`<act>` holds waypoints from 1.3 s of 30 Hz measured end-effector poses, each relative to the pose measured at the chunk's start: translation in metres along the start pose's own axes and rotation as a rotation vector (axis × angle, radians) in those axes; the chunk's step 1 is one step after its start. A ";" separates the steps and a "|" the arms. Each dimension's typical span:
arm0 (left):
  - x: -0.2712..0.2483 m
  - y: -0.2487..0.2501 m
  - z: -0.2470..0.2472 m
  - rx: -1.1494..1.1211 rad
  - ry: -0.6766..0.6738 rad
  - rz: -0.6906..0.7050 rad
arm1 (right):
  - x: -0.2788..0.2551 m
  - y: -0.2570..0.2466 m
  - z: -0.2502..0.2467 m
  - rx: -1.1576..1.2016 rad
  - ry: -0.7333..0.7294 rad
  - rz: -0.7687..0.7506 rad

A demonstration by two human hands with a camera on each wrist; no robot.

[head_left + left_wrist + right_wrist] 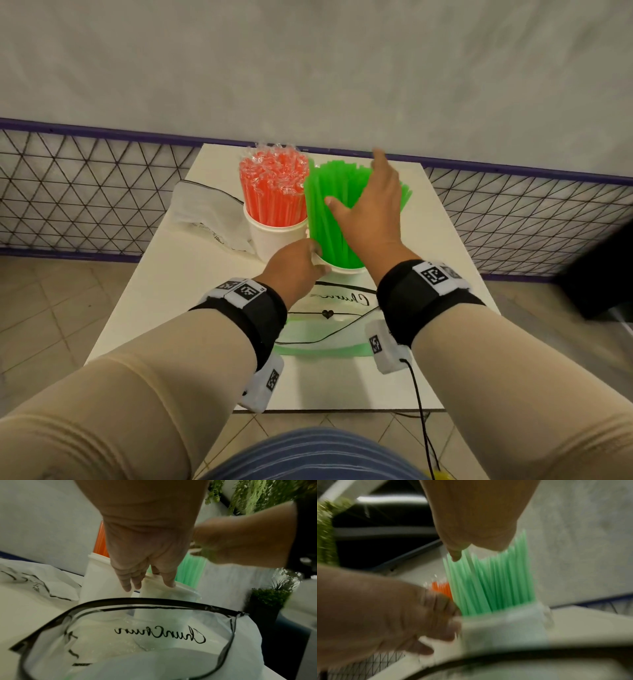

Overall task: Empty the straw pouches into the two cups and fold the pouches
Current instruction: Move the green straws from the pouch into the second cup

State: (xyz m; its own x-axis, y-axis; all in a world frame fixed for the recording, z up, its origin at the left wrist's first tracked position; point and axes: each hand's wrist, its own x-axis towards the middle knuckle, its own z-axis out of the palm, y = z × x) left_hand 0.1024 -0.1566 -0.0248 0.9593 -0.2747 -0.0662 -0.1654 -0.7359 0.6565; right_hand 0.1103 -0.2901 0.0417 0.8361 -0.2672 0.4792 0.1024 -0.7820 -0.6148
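Note:
Two white cups stand at the back of the white table. The far cup holds wrapped orange straws. The near cup is full of green straws. My left hand grips this cup at its left rim, thumb on the rim and fingers down the wall. My right hand is open and spread, its palm against the green straws' tops. One clear pouch lies crumpled left of the cups. A second pouch with a black zip lies flat under my wrists.
A purple-framed wire mesh fence runs behind and beside the table, against a grey wall. A dark object stands off the table's right side. A black cable hangs from my right wrist past the front edge. The left wrist view shows a potted plant.

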 end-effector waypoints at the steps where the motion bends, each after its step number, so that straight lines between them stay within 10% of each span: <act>1: 0.001 -0.001 0.001 0.003 0.003 -0.002 | 0.006 -0.006 -0.004 -0.073 0.063 -0.142; 9: 0.001 -0.001 0.000 0.036 -0.007 -0.006 | 0.035 -0.021 0.018 -0.670 -0.395 -0.781; 20: -0.006 -0.005 -0.001 0.012 0.057 0.030 | 0.042 0.010 0.007 -0.658 -0.365 -0.496; 24: -0.011 -0.014 -0.002 -0.179 0.248 0.036 | 0.014 -0.026 -0.009 -0.241 -0.022 -0.583; 27: -0.015 -0.032 -0.009 -0.110 0.293 -0.039 | -0.032 -0.045 -0.010 -0.088 -0.369 -0.580; 31: -0.022 -0.057 -0.002 0.421 -0.253 -0.122 | -0.076 -0.013 0.031 -0.495 -0.948 -0.457; 39: -0.028 -0.081 0.024 0.306 -0.301 -0.139 | -0.102 0.059 0.075 -0.495 -1.094 -0.218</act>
State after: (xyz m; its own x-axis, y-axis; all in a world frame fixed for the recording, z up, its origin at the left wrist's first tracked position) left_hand 0.0835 -0.1045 -0.0939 0.8755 -0.2943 -0.3833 -0.1429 -0.9153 0.3765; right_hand 0.0713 -0.2670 -0.0902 0.8642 0.3248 -0.3843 0.2805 -0.9450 -0.1679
